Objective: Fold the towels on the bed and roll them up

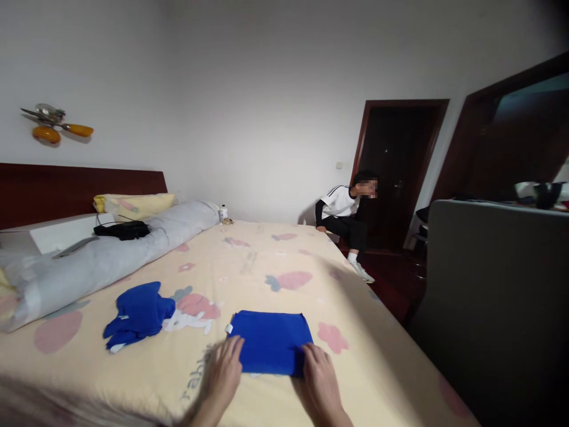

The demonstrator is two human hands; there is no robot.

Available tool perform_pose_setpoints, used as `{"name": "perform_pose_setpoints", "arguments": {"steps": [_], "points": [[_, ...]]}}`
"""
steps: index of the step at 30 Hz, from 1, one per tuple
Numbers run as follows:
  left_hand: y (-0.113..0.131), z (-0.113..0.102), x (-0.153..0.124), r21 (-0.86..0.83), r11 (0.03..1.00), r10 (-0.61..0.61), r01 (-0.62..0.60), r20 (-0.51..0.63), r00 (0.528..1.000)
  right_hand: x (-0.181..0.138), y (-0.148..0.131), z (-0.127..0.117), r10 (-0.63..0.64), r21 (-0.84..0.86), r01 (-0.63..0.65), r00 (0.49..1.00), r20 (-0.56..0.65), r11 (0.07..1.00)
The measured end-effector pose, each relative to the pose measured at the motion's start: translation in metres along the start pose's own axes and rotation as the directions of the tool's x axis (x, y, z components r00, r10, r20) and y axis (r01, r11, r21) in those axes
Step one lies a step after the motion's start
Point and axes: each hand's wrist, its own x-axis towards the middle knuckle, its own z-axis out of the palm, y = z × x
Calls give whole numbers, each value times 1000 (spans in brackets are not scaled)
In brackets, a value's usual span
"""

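A blue cloth (273,341), folded into a flat rectangle, lies on the bed in front of me. A small white label sticks out at its left edge. My left hand (224,367) has its curled fingers on the cloth's left side near the front corner. At the right side, my right hand (320,372) grips the edge with bent fingers. Both thumbs are largely hidden. To the left lies a second blue cloth (140,314), crumpled in a loose heap with a bit of white showing at its lower end.
The bed (249,255) has a cream sheet with carrot and rabbit prints. A rolled grey quilt (178,228) lies by the headboard (80,184), with a black bag (122,230) on it. A person (344,207) sits at the far corner. A grey panel (493,284) stands at right.
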Motion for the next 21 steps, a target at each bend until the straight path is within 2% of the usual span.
{"name": "perform_pose_setpoints", "arguments": {"steps": [3,5,8,13,16,19,21], "points": [[30,12,-4,-97,958,275,-269,46,960,-4,-35,10,-217,114,203,968,124,972],[38,16,-4,-141,932,348,-333,106,931,-4,-44,12,-277,167,243,933,229,956],[22,12,-4,-150,940,332,-307,183,925,-4,-27,5,-249,181,199,913,323,963],[-35,-2,-8,-117,968,244,-223,212,946,-7,30,-13,-83,108,48,934,347,993],[-53,-1,-9,-80,969,246,-235,182,952,-8,45,-15,-95,92,69,942,321,993],[-56,-2,-7,-27,966,260,-259,112,959,-7,45,-14,-138,71,124,958,253,990],[-55,-7,-6,-36,952,306,-304,91,948,-7,43,-15,-168,68,157,963,211,985]]}}
